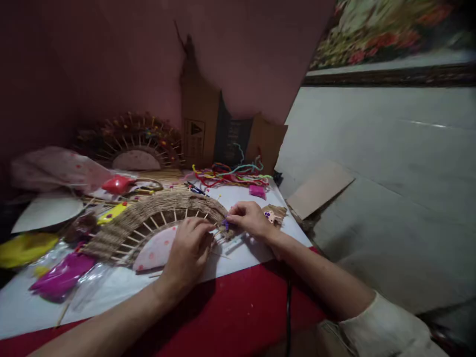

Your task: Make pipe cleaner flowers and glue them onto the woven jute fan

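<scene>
- The twine-woven fan [159,205] lies across the middle of the table [256,265], its right end near the right edge and its half-round base [155,250] toward the near edge.
- The right hand [247,218] has thumb and forefinger pressed together, apparently pinching a small purple piece [225,224] at the fan's right end.
- The left hand [191,243] lies with bent fingers over the base and the bare sticks; whether it grips one cannot be told.
- A hard tug on the purple piece could loosen the twine or skew the slim sticks there, above all if the left hand let the fan turn.
- Too much weight from the left palm might bend the base or crack a stick.
- The patterned cutout [272,216] sits just beside the right wrist, near the right edge; a backward sweep of that forearm could knock it off.
- A black cord [289,310] hangs at the near side below the right forearm and might snag it.
- Toward the far edge, colored fuzzy strands [230,173] and a pink packet [257,191] limit reach; the near-left corner is crowded by a magenta bag [65,273].
- The near edge seems the roomiest side for drawing the hands back.
</scene>
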The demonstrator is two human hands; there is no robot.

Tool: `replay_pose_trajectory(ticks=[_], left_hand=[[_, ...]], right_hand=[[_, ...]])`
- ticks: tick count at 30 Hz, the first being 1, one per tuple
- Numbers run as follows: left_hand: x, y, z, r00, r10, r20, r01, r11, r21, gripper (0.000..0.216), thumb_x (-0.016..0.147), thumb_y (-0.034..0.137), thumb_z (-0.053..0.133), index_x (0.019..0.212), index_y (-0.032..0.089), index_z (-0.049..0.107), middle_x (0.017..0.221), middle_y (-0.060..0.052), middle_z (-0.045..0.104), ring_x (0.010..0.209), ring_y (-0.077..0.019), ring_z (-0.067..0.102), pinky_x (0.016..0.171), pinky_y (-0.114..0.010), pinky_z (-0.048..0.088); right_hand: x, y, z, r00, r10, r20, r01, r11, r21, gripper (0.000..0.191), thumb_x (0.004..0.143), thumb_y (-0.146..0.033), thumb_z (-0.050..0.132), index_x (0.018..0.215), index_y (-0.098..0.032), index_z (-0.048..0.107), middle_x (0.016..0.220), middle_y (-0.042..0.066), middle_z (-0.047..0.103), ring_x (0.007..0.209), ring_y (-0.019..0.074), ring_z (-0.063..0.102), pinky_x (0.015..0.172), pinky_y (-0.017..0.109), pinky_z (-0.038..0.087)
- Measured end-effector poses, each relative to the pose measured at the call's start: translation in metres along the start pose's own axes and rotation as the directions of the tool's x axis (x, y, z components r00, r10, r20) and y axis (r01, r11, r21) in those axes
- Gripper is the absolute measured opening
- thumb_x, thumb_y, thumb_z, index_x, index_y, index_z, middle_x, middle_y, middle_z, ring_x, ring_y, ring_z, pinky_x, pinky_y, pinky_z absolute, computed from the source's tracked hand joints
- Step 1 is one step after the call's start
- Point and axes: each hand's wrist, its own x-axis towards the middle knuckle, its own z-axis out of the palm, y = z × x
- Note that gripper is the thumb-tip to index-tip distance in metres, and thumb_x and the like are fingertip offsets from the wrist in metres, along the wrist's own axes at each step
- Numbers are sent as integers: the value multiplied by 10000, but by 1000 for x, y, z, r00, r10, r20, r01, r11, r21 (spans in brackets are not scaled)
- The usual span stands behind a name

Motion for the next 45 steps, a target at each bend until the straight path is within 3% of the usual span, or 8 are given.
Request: replay_pose_trajectory(ticks=[10,18,25,31,38,45], left_hand=[[-3,0,0,1000,-6,-11,6,1000,-5,183,803,34,490,893,173,568,886,-64,583,856,-199,473,743,-390,428],[-4,-1,1,1000,14,-11,-14,1000,-9,146,797,35,511,873,145,572,883,-75,576,851,-193,467,742,-381,427],[-3,1,0,1000,12,-11,-12,1000,-9,151,795,26,507,856,148,572,879,-69,576,845,-189,468,741,-376,424],[-3,1,0,1000,6,-8,-7,1000,-16,153,785,24,511,849,145,578,873,-72,578,851,-198,474,737,-380,424],[-3,0,1,1000,18,-20,-18,1000,-12,144,781,27,515,837,145,576,868,-72,580,840,-196,480,740,-387,421],[-3,-1,1,1000,13,-19,-13,1000,-1,140,789,56,513,827,177,573,862,-61,579,833,-199,485,723,-384,431]], right_hand=[[-4,-5,2,1000,-20,-22,15,973,-231,73,706,-231,657,675,-167,643,658,11,645,594,113,542,556,221,362],[-9,-12,6,994,-102,-37,74,889,-452,126,752,-261,628,663,-175,603,701,22,632,650,132,533,593,242,334],[-6,-12,-4,995,-102,-16,89,927,-364,110,790,-237,577,707,-176,615,710,17,633,644,125,535,597,236,358],[-22,-14,-15,961,-277,4,252,868,-429,82,809,-186,557,798,-197,637,799,18,596,720,127,539,673,245,383],[-27,-15,-7,968,-250,9,223,849,-479,76,784,-237,612,840,-186,609,859,34,557,823,162,533,717,275,390],[-27,-8,-15,941,-333,52,333,894,-300,56,765,-141,608,744,-171,566,767,2,547,706,122,496,653,243,373]])
